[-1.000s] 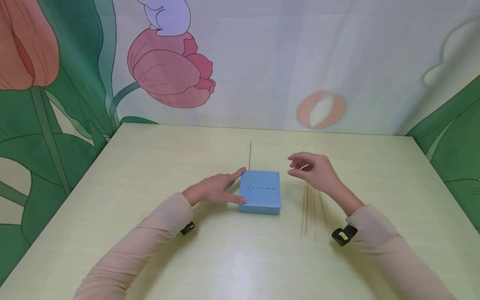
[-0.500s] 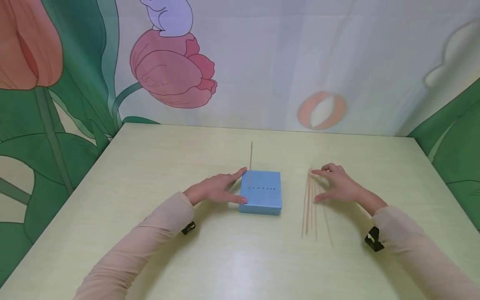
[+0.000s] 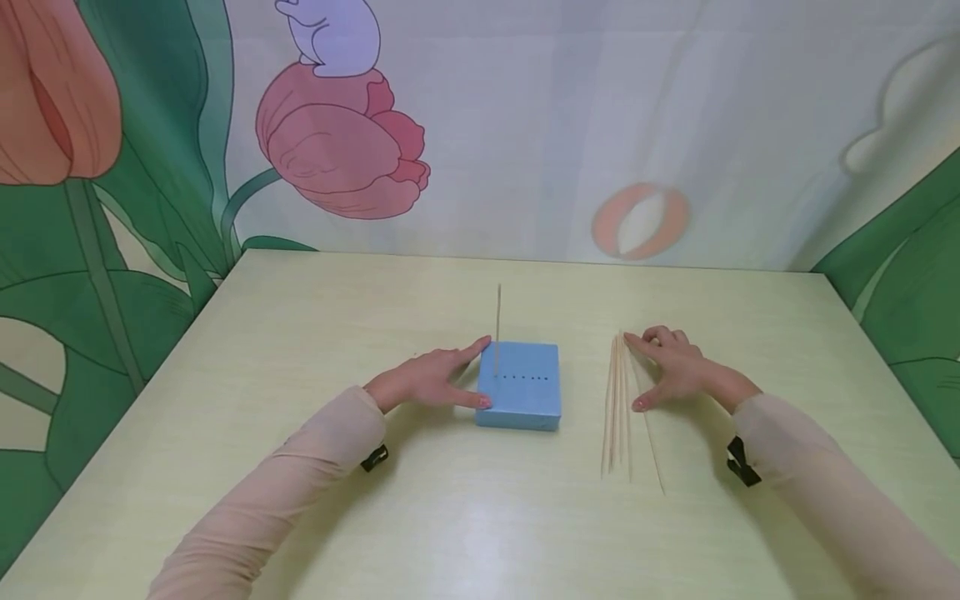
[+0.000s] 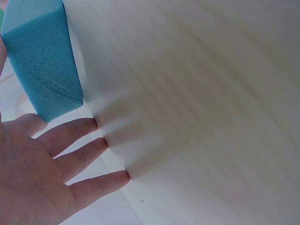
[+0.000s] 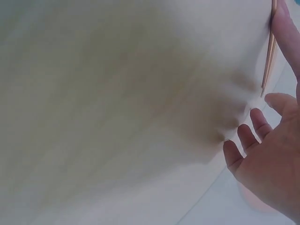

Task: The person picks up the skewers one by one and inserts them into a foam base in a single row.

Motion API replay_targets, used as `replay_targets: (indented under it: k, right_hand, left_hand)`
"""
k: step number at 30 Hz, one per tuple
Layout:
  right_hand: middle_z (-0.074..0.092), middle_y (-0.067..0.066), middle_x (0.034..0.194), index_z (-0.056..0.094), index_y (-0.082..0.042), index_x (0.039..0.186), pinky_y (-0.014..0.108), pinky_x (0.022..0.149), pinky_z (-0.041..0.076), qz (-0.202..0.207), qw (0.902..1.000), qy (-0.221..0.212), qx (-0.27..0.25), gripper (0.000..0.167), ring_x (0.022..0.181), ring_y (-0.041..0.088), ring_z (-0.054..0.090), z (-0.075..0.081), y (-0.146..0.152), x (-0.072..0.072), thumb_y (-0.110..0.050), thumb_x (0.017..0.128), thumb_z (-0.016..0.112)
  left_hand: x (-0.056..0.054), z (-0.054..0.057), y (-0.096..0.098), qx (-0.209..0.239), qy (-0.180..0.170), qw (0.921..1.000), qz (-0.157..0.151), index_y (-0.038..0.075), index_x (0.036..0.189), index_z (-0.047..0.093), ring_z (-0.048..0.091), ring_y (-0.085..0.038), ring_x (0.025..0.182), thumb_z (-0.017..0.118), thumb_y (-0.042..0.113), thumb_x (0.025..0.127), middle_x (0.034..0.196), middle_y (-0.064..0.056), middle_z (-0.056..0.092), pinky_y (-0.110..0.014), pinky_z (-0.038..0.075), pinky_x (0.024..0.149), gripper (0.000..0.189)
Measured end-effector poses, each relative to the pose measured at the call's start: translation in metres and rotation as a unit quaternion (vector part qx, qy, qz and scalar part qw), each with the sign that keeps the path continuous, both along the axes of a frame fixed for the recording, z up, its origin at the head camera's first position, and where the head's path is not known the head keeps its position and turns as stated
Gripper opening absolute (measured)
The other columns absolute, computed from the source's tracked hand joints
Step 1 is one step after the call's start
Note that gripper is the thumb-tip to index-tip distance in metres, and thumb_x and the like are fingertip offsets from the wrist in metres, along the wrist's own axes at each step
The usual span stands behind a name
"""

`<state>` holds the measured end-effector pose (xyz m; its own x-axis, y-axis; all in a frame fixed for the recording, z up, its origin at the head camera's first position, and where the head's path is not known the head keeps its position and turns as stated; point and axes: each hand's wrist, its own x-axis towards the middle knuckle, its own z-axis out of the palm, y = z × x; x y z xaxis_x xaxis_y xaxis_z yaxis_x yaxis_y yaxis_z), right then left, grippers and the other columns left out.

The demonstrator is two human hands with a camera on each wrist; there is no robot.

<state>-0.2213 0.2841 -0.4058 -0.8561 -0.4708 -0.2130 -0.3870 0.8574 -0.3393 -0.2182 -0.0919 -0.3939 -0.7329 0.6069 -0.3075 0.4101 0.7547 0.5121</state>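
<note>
A blue foam block (image 3: 525, 400) lies on the table, with a row of small holes across its top. One thin wooden stick (image 3: 498, 321) stands upright in it near the left edge. My left hand (image 3: 435, 379) rests against the block's left side, index finger at the back corner and thumb at the front; in the left wrist view the other fingers are spread, tips down at the table. To the right lie several thin wooden sticks (image 3: 617, 408) in a loose bundle. My right hand (image 3: 671, 367) reaches over them, index fingertip at their far ends, thumb apart nearer me.
The pale wooden table (image 3: 450, 517) ends at a curtain (image 3: 517, 125) printed with flowers. A single stick (image 3: 654, 454) lies slanted beside the bundle. Both wrists carry a small black device (image 3: 742, 462) at the sleeve.
My right hand has come down from above the bundle and moved right, its fingers now at the sticks, which have shifted slightly. The left hand and the block have stayed put.
</note>
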Motion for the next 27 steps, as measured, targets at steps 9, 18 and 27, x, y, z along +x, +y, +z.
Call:
replay_targets:
  k: [9,18,27]
  right_hand:
    - [0.030,0.024,0.125,0.035,0.003,0.137,0.053,0.081,0.030,0.009,0.9998,0.015,-0.010,0.102,0.107,0.040,0.028,-0.0009,0.0002,-0.0011,-0.049,0.061,0.079]
    - [0.034,0.026,0.123,0.038,0.003,0.132,0.056,0.083,0.030,0.009,0.9988,0.017,-0.045,0.096,0.107,0.041,0.030,-0.0034,-0.0005,-0.0012,-0.044,0.061,0.081]
    - [0.043,0.016,0.103,0.025,0.008,0.127,0.046,0.083,0.035,0.006,0.9890,-0.017,-0.147,0.092,0.096,0.032,0.042,0.0007,0.0045,-0.0012,-0.027,0.064,0.083]
  left_hand:
    - [0.0012,0.0004,0.0005,-0.002,0.001,1.0000,0.002,0.025,0.148,0.004,0.025,-0.029,0.133,0.059,0.062,0.076,0.147,-0.008,0.027,-0.046,0.027,0.103,0.098]
    - [0.0013,0.0005,-0.0008,0.000,0.001,1.0000,0.005,0.027,0.148,0.003,0.026,-0.028,0.133,0.059,0.062,0.076,0.147,-0.008,0.027,-0.046,0.027,0.103,0.097]
    - [0.0017,0.0011,-0.0008,0.006,0.002,1.0000,0.000,0.025,0.148,0.004,0.027,-0.027,0.133,0.060,0.061,0.076,0.147,-0.007,0.026,-0.045,0.026,0.103,0.097]
